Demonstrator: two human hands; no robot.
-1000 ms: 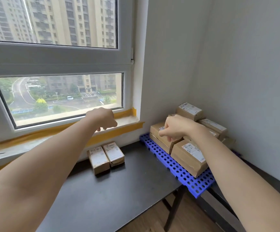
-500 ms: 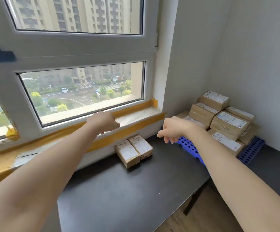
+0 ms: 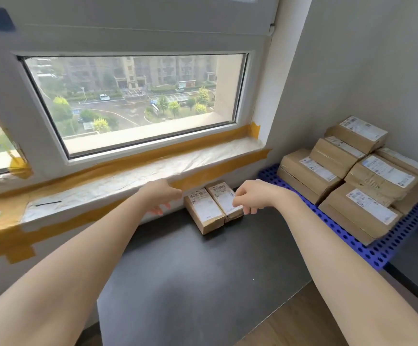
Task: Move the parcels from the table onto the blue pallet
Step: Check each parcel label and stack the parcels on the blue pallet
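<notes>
Reaching for two small brown cardboard parcels (image 3: 213, 207) on the black table (image 3: 190, 270).
We're hovering our left hand (image 3: 160, 196) and right hand (image 3: 249, 197) over them, both loosely curled, gripping nothing.

Single head-worn wide-angle view, forward and down, close over the table (image 3: 190, 270) toward the window (image 3: 133, 101).

Bare black table (image 3: 190, 283) below and behind both hands, open w/ room to pass. Ahead: two small parcels (image 3: 214, 208) side by side, against the wall under the window sill (image 3: 133, 171), which juts out above left hand (image 3: 159, 194). Right of right hand (image 3: 249, 196): stacked parcels (image 3: 353, 176) fill the blue pallet (image 3: 378, 250), wall just behind.
</notes>
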